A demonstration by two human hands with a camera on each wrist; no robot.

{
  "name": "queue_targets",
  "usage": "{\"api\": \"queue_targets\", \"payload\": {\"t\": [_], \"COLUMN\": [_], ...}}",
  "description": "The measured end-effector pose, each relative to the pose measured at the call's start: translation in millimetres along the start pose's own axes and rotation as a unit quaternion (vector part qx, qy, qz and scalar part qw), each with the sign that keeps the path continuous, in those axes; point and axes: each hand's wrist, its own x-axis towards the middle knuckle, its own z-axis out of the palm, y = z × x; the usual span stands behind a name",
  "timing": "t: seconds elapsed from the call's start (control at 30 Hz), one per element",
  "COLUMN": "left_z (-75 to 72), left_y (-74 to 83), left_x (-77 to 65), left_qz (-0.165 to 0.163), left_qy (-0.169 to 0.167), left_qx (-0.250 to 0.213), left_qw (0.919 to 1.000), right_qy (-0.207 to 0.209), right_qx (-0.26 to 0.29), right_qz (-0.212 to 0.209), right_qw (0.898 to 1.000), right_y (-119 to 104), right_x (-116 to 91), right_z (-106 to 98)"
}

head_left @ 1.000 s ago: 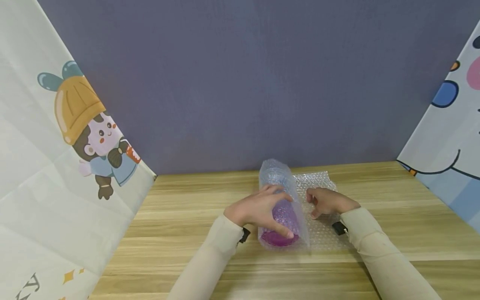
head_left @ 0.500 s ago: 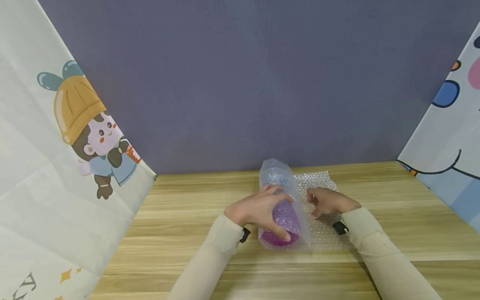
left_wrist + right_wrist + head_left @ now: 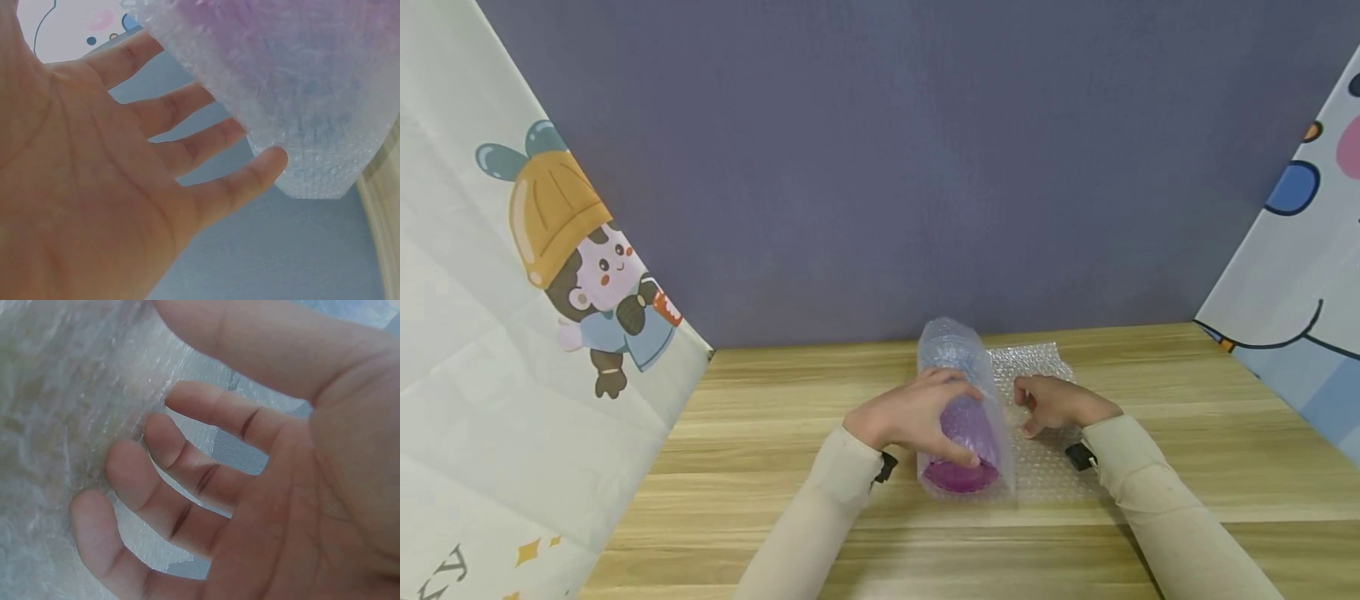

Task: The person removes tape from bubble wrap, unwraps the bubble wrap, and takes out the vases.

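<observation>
A purple and blue cylindrical thing (image 3: 964, 425) lies lengthwise on the table inside a layer of bubble wrap (image 3: 951, 337); its magenta end faces me. What kind of thing it is, the wrap hides. Over its left side spreads my left hand (image 3: 910, 414), fingertips and thumb touching the wrap. Those fingers (image 3: 181, 150) look nearly straight in the left wrist view. A flat part of the bubble wrap (image 3: 1048, 475) extends to the right. There my right hand (image 3: 1060, 403) rests its fingertips on the sheet, fingers (image 3: 187, 469) lightly bent and nothing visible in the palm.
The wooden table (image 3: 760, 467) meets a dark blue-grey panel (image 3: 880, 167) at the back. White cartoon-printed sheets stand at the left (image 3: 475, 333) and right (image 3: 1300, 292). Small black devices sit at both wrists.
My left hand has shifted very slightly left, its thumb drawn back a little over the magenta end. My right hand and the wrapped thing stay practically where they were.
</observation>
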Motion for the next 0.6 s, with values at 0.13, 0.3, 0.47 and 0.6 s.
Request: {"api": "queue_targets", "payload": {"t": [0.13,0.3,0.47,0.6], "left_z": [-1.9,-3.0,-4.5,-5.8], "left_y": [-2.2,-4.1,-4.8,-5.9], "left_x": [-0.6,-0.9,-2.3,-3.6], "left_qz": [0.007,0.006,0.005,0.012], "left_qy": [0.011,0.025,0.031,0.038], "left_qx": [0.006,0.003,-0.010,-0.018], "left_qw": [0.9999,0.9997,0.9995,0.9990], "right_qy": [0.001,0.000,-0.001,-0.002], "right_qx": [0.008,0.017,0.018,0.020], "right_qz": [-0.003,-0.003,-0.001,0.001], "right_qw": [1.000,1.000,1.000,1.000], "right_y": [-0.5,-0.4,-0.2,-0.6], "right_x": [-0.2,-0.2,0.0,0.4], "right_z": [0.2,0.2,0.3,0.2]}}
